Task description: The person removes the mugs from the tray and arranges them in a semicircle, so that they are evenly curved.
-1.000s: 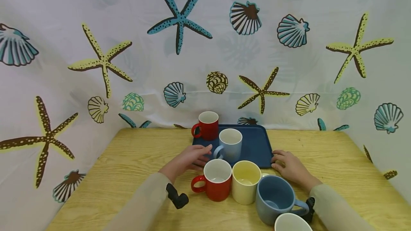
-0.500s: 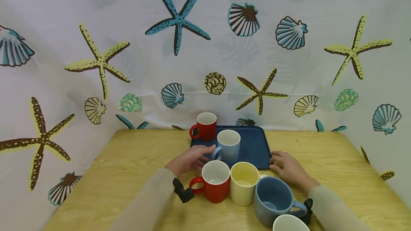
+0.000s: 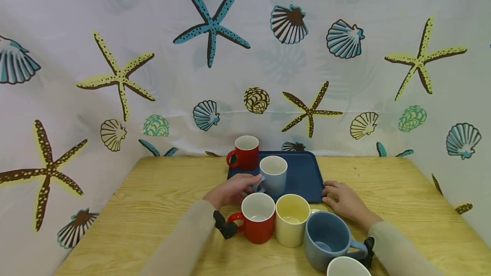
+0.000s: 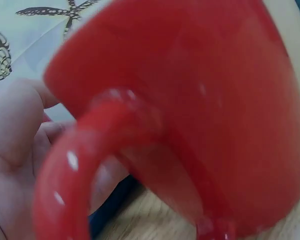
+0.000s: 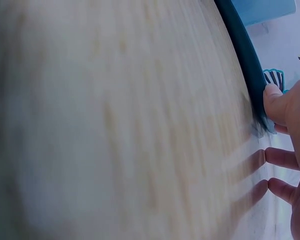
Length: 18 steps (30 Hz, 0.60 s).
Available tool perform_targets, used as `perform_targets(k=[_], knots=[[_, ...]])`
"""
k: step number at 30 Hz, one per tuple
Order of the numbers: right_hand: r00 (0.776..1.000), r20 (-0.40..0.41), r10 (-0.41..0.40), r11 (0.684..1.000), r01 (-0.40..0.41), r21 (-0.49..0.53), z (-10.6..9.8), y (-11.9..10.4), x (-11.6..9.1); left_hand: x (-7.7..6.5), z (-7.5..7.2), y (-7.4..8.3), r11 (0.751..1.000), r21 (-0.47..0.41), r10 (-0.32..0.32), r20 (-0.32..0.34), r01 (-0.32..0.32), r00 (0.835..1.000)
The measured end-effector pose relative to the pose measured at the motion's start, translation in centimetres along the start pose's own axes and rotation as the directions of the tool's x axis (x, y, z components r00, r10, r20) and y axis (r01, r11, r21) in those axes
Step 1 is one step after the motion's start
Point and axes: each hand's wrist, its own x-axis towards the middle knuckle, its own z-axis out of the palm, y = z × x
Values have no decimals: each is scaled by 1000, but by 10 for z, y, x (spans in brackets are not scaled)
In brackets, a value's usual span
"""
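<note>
A light blue mug [image 3: 274,178] with a white inside stands on the dark blue tray [image 3: 303,176]. My left hand [image 3: 232,188] pinches its handle, with the thumb over the top of the handle and the fingers partly hidden below. In the left wrist view a near red mug [image 4: 205,100] blocks most of that hand. My right hand [image 3: 342,197] rests at the tray's front right corner. In the right wrist view its thumb [image 5: 274,100] lies against the tray's rim, and the other fingers reach down to the tabletop.
Another red mug [image 3: 247,156] stands at the tray's back left. In front of the tray sit a red mug [image 3: 260,227], a cream mug [image 3: 290,229] and a larger blue mug [image 3: 324,252]. A white-lined mug [image 3: 348,267] is cut off at the bottom.
My left hand has moved right, from beside the light blue mug's handle onto it. The right hand stays at the tray's corner. The mugs keep their places.
</note>
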Motion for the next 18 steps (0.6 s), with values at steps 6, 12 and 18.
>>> perform_targets(k=[6, 12, 18], knots=[[1000, -14, -14, 1000, 13, -8, 1, 1, 0, 2, 1, 3, 998, -56, -28, -22, 27, 999], [1000, -16, -17, 1000, 17, -7, 1, 0, -1, 4, 2, 2, 1000, -3, -1, -3, 1, 1000], [1000, -17, -11, 1000, 11, -5, 0, -3, -2, 6, 3, 2, 999, -52, 4, 16, -3, 1000]])
